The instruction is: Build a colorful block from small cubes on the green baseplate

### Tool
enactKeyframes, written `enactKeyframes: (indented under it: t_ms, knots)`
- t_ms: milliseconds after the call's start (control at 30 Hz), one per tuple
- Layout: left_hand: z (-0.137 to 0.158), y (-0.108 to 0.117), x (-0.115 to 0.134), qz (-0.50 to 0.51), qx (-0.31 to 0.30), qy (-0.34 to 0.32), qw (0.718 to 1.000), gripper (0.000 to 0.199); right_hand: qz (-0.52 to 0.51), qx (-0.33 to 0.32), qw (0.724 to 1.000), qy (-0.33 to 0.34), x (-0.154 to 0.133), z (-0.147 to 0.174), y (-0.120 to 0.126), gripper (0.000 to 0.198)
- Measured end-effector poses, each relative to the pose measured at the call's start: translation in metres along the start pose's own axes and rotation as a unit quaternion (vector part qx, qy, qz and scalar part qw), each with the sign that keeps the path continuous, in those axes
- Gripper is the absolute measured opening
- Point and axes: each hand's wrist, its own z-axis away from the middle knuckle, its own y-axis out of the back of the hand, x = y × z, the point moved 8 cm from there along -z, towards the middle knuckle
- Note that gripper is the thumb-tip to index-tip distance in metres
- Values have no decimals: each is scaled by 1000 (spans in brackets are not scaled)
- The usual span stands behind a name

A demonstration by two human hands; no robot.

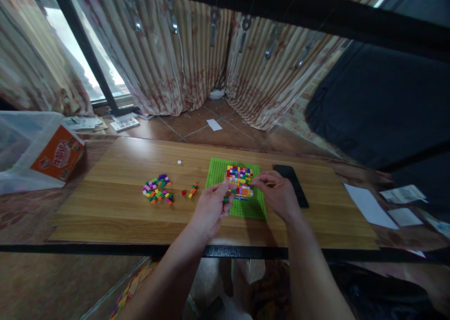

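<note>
A block of many-coloured toy bricks stands on a green studded baseplate at the middle of the table. From the left, my left hand reaches over the plate with its fingers curled. Small green bricks show between those fingers, close to the block's left side. At the block's right side is my right hand, thumb and forefinger pinched together near the edge. Whatever sits in that pinch is too small to make out. The fingers partly hide the block's lower part.
Loose coloured bricks lie in a pile on the wooden table, with a short brick row, a red brick and a white brick apart. A black phone lies right. A clear plastic bin stands far left.
</note>
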Motion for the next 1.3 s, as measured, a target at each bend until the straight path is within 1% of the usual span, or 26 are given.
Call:
enactKeyframes:
  t_ms: [133,200,400,500,600,733,833,900,967,1033,1167,1233,1300]
  knots:
    - [0,1,1,6,5,-1,1000,32,10,-9,1000,17,-3,-2,-10,16]
    - [0,1,1,7,7,-1,1000,30,8,-8,1000,13,-2,-4,-13,16]
    - [1,1,2,9,13,1,1000,26,-18,13,998,-62,9,-7,-13,24]
    - [2,3,2,9,18,-1,1000,25,-63,23,994,-90,16,-8,-14,30]
    - [2,3,3,12,20,-1,1000,28,-130,17,981,-146,28,-6,-20,39]
    - [3,0,1,9,8,-1,1000,32,-221,-1,951,-216,39,0,-34,44]
    - [3,-2,-1,5,-2,1,1000,32,-249,-5,936,-248,42,4,-40,45]
    - [2,-3,-2,4,-4,6,1000,32,-253,-3,933,-258,42,5,-41,45]
    - [2,-3,-3,5,-2,11,1000,33,-252,10,934,-252,40,5,-38,45]
    - [2,-3,-4,9,0,18,1000,32,-258,31,937,-232,34,4,-31,44]
    - [3,-3,-5,28,2,44,999,30,-288,80,942,-151,11,1,-12,39]
    - [3,-3,-6,43,2,59,997,27,-282,66,951,-109,-6,1,-10,32]
    - [2,-4,-6,50,-1,63,997,23,-259,16,963,-70,-23,4,-15,24]
